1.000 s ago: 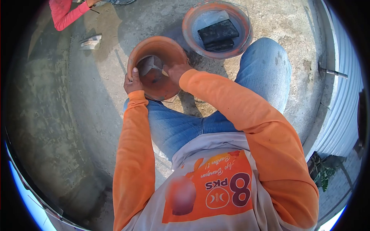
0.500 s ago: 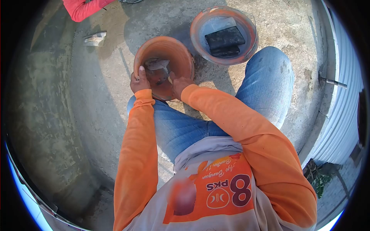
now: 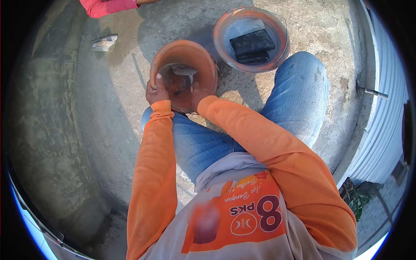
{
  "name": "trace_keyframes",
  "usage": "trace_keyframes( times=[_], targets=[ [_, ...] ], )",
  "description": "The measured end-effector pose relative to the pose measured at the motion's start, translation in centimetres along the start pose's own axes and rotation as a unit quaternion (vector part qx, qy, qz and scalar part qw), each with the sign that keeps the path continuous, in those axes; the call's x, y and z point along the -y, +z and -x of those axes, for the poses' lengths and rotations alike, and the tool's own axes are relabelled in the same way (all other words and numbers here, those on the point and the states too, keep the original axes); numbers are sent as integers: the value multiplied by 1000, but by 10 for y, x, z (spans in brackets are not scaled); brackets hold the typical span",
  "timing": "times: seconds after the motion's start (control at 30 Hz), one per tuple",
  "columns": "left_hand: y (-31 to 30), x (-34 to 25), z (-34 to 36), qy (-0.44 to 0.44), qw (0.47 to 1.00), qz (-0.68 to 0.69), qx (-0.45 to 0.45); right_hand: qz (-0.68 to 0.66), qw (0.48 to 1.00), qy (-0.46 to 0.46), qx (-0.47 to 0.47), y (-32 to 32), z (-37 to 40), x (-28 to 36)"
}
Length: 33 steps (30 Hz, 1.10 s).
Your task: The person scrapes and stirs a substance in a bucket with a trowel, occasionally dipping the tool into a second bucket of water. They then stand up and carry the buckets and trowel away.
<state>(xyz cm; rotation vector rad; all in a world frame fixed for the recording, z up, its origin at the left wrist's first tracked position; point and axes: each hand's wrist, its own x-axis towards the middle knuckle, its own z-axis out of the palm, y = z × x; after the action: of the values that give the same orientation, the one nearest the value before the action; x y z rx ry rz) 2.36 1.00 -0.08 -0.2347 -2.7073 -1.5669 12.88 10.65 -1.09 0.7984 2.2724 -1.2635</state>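
A reddish-orange bucket (image 3: 208,65) stands tilted towards me between my legs, its mouth facing up. My left hand (image 3: 157,90) is closed on the bucket's near left rim, thumb inside and fingers outside. Inside the mouth, my right hand (image 3: 200,93) is wrapped round the handle of a trowel (image 3: 184,70). The trowel's grey blade lies deep in the bucket, and most of its handle is hidden by my fingers. Some dark residue shows on the bucket's inner bottom.
A second bucket (image 3: 219,43) at the upper right holds water and a dark block (image 3: 252,41). A pale scrap (image 3: 104,43) lies on the concrete floor at left. Another person's red sleeve (image 3: 108,8) enters at top left. Corrugated sheeting (image 3: 385,125) borders the right.
The trowel has turned and shifted slightly within the bucket, with my right hand moving a little left. My left hand keeps its place on the rim. The other person's arm reaches further right.
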Motion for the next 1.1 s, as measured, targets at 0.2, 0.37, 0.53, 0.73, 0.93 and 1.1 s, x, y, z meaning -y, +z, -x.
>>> trace_keyframes(
  times=[0.2,0.37,0.53,0.73,0.93,1.1],
  targets=[
    [1,6,-1,-6,998,-49,31,-55,996,-47,43,-6,18,11],
    [-6,2,-2,-31,999,8,-1,77,979,-162,101,-17,15,-3],
    [-3,23,-9,14,1000,14,-1,20,997,-47,53,-23,1,2],
    [-8,18,-9,-18,999,19,-20,42,982,-131,132,-43,15,-8],
    [-7,23,-9,-20,999,25,-10,-63,989,-75,110,-19,0,-7],
    [-4,17,-9,-1,999,40,-4,-60,989,-100,95,-36,-4,-14]
  ],
)
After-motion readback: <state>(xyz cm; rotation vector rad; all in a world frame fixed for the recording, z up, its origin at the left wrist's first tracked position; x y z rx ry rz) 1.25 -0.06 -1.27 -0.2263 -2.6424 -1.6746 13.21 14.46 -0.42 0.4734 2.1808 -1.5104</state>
